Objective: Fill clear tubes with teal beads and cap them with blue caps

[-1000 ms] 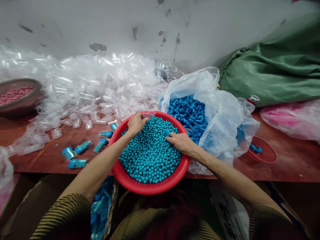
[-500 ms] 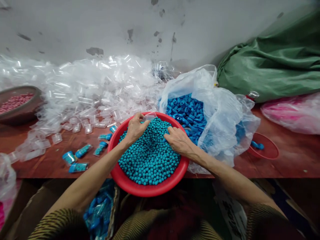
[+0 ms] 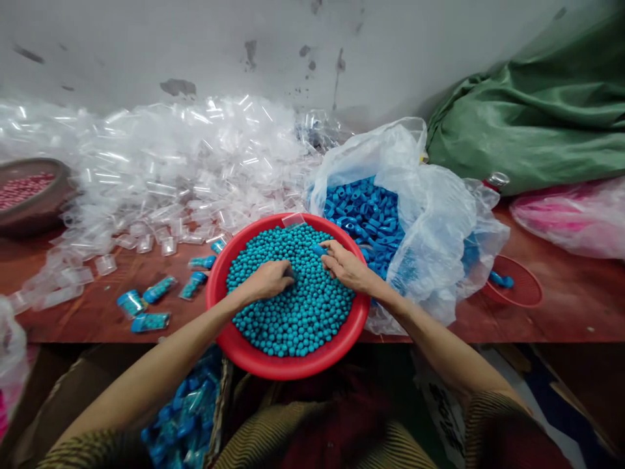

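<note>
A red basin [image 3: 288,370] full of small turquoise beads [image 3: 297,326] stands at the table's front edge. My left hand [image 3: 269,280] is curled down at the beads left of the middle. Its fingertips are hidden, so I cannot make out what they hold. Between the fingertips of my right hand [image 3: 347,267], over the right side of the beads, is a blue cap [image 3: 319,249]. A clear plastic tube [image 3: 293,221] lies on the beads by the far rim, apart from both hands.
Clear tubes [image 3: 195,156] are heaped along the wall. A plastic bag [image 3: 430,228] of blue caps [image 3: 364,212] sits right of the basin. Bead-filled tubes [image 3: 150,322] lie to the left. Farther right is a small red basket [image 3: 522,294]; pink beads [image 3: 24,189] fill a far-left bowl [image 3: 58,189].
My left hand has come away from the clear tube at the far rim and moved down into the beads. My right hand has barely moved; its blue cap now shows more plainly.
</note>
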### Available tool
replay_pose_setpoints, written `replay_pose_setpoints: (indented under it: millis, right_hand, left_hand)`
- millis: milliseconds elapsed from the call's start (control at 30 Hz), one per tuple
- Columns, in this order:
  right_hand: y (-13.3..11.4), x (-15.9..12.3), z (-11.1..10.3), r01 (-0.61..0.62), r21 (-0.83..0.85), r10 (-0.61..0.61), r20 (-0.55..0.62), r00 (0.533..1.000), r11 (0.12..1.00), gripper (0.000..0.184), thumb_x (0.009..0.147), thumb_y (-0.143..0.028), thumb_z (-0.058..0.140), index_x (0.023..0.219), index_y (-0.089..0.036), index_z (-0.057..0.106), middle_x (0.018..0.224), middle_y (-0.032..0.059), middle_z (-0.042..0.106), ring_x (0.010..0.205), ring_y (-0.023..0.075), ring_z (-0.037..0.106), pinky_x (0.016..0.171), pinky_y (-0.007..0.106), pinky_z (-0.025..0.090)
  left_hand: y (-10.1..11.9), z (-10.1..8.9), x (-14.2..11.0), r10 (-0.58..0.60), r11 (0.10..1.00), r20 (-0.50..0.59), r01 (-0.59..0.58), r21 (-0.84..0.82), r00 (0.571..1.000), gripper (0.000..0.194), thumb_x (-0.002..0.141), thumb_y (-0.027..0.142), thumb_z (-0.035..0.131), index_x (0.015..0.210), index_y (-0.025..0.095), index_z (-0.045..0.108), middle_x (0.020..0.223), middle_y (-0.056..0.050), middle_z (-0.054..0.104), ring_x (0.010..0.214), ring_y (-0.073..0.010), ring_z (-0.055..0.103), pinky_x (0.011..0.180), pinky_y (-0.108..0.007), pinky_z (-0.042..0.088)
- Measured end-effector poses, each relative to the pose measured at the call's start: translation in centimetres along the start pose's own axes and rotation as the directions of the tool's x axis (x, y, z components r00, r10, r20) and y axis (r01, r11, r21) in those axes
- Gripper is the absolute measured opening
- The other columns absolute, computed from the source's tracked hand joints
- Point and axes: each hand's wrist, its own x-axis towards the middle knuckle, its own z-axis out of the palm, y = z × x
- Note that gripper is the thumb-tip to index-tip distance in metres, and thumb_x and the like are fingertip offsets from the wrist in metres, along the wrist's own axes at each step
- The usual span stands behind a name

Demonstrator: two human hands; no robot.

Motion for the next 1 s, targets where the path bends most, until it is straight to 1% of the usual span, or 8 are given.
replay_pose_setpoints:
  millis: [133, 300, 467, 533, 600, 700, 867, 1000]
  right_hand:
    - [0.3, 0.3, 0.2, -0.104, 0.293, 0.072, 0.119, 0.99, 0.95, 0.046, 0.082, -0.019, 0.048, 0.127, -0.019, 0.038, 0.087, 0.0017, 0.053, 0.065, 0.0106, 0.054, 0.054, 0.022, 0.047]
    - [0.5, -0.1, -0.3, -0.129, 0.294, 0.111, 0.077, 0.991, 0.947, 0.06, 0.078, -0.013, 0.044, 0.136, -0.017, 0.031, 0.1, 0.0076, 0.053, 0.064, 0.0123, 0.058, 0.052, 0.027, 0.051]
    - [0.1, -1.1, -0.7, 0.066, -0.238, -0.084, -0.067, 0.994, 0.969, 0.035, 0.086, -0.014, 0.042, 0.119, -0.016, 0.053, 0.111, 0.0114, 0.054, 0.091, 0.0194, 0.059, 0.076, 0.034, 0.051]
    - [-0.2, -1.6, -0.5, 0.084, -0.465, -0.095, 0.0, 0.996, 0.881, 0.031, 0.087, -0.013, 0.041, 0.114, -0.015, 0.055, 0.113, 0.0131, 0.052, 0.098, 0.0214, 0.056, 0.082, 0.034, 0.047]
    - [-0.7, -2.1, -0.3, 0.089, -0.59, -0.028, 0.111, 0.993, 0.802, 0.034, 0.087, -0.01, 0.037, 0.117, -0.016, 0.052, 0.116, 0.0135, 0.05, 0.095, 0.0206, 0.057, 0.076, 0.031, 0.047]
    - [-1.6, -2.4, -0.1, 0.174, -0.664, 0.001, 0.255, 0.967, 0.727, 0.036, 0.09, -0.009, 0.03, 0.119, -0.02, 0.049, 0.114, 0.0107, 0.05, 0.091, 0.0186, 0.058, 0.071, 0.028, 0.044]
    - [-2.2, -1.9, 0.2, 0.207, -0.8, 0.045, 0.28, 0.959, 0.562, 0.029, 0.096, -0.021, 0.029, 0.114, -0.02, 0.052, 0.1, 0.0093, 0.054, 0.083, 0.0201, 0.059, 0.064, 0.028, 0.039]
    - [-1.7, -0.8, 0.8, 0.198, -0.858, 0.026, 0.238, 0.971, 0.474, 0.032, 0.096, -0.019, 0.026, 0.118, -0.019, 0.05, 0.098, 0.0097, 0.057, 0.082, 0.0207, 0.059, 0.06, 0.028, 0.036]
  left_hand:
    - [0.9, 2.0, 3.0, -0.008, 0.986, 0.065, 0.019, -0.164, 0.998, 0.009, 0.059, 0.014, 0.06, 0.056, 0.017, 0.052, 0.053, 0.003, 0.048, 0.054, -0.0127, 0.044, 0.055, -0.026, 0.029]
    - [1.5, 2.6, 3.6, 0.028, 0.89, 0.142, 0.039, -0.453, 0.989, 0.017, 0.07, 0.033, 0.058, 0.072, 0.016, 0.055, 0.059, 0.004, 0.049, 0.05, -0.009, 0.042, 0.05, -0.023, 0.032]
    - [0.6, 1.8, 1.9, 0.051, 0.601, 0.145, 0.086, -0.795, 0.988, 0.032, 0.063, 0.036, 0.071, 0.081, 0.016, 0.055, 0.071, 0.001, 0.057, 0.062, -0.0093, 0.053, 0.059, -0.022, 0.04]
    - [0.0, 1.4, 1.4, 0.048, 0.448, 0.175, 0.136, -0.884, 0.983, 0.037, 0.06, 0.033, 0.077, 0.084, 0.015, 0.055, 0.078, -0.002, 0.063, 0.072, -0.0123, 0.058, 0.066, -0.023, 0.043]
    - [-0.4, 1.1, 0.9, 0.032, 0.398, 0.199, 0.17, -0.902, 0.98, 0.038, 0.06, 0.032, 0.077, 0.088, 0.016, 0.056, 0.081, -0.005, 0.066, 0.077, -0.0146, 0.06, 0.067, -0.025, 0.044]
    - [-0.7, 0.7, 0.4, -0.006, 0.451, 0.205, 0.186, -0.873, 0.979, 0.037, 0.064, 0.034, 0.074, 0.091, 0.015, 0.059, 0.08, -0.005, 0.065, 0.074, -0.0147, 0.06, 0.065, -0.026, 0.045]
    - [-0.1, 0.8, 1.2, -0.153, 0.812, 0.157, 0.214, -0.543, 0.976, 0.02, 0.065, 0.033, 0.066, 0.071, 0.015, 0.062, 0.058, 0.003, 0.055, 0.053, -0.0095, 0.046, 0.049, -0.021, 0.031]
    - [1.1, 2.2, 3.6, -0.182, 0.843, 0.109, 0.212, -0.494, 0.977, 0.02, 0.056, 0.017, 0.069, 0.046, 0.015, 0.052, 0.042, 0.006, 0.039, 0.047, -0.0075, 0.034, 0.047, -0.022, 0.022]
